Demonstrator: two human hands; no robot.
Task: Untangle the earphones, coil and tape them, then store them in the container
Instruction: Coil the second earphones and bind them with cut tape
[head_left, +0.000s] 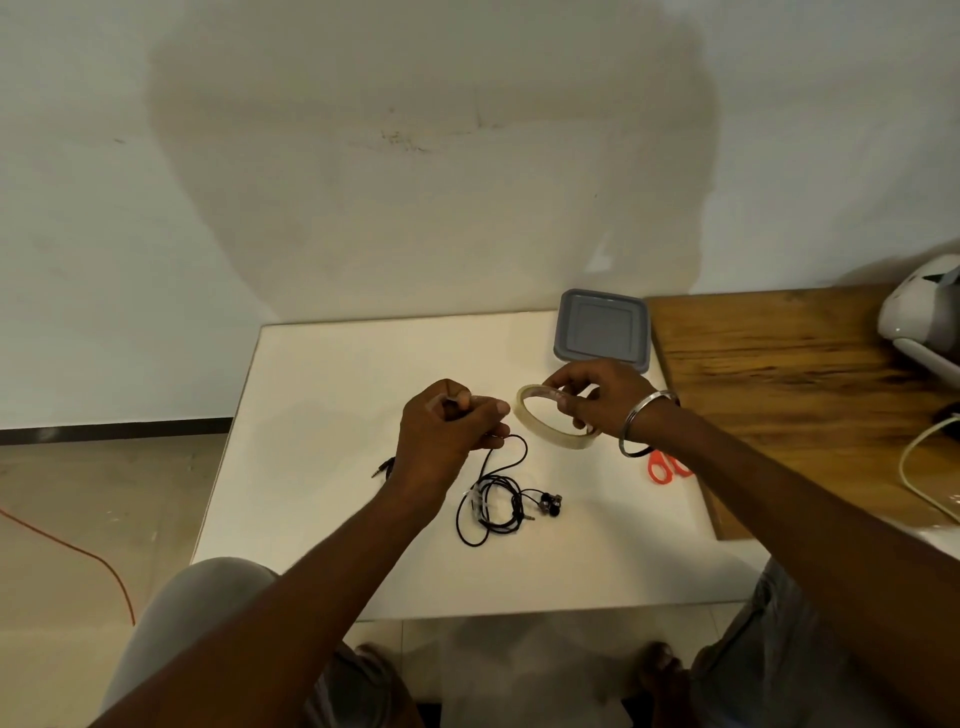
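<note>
Black earphones (496, 506) lie on the white table (322, 374) in a loose coil, with a bit of clear tape on the left side and the earbuds (549, 504) at the right. A strand of cable (519, 452) rises from the coil into my left hand (447, 431), whose curled fingers grip it; a clear strip lies across the fingertips. A jack plug (382, 468) sticks out left of that wrist. My right hand (605, 397) holds the clear tape roll (545, 421) just right of the left hand. The grey container (602, 330) stands behind, with its lid on.
Orange-handled scissors (667, 467) lie under my right forearm. A wooden board (789, 374) adjoins the table on the right, carrying a white device (919, 317) and a white cable (914, 467). An orange cord (78, 551) runs over the floor at left.
</note>
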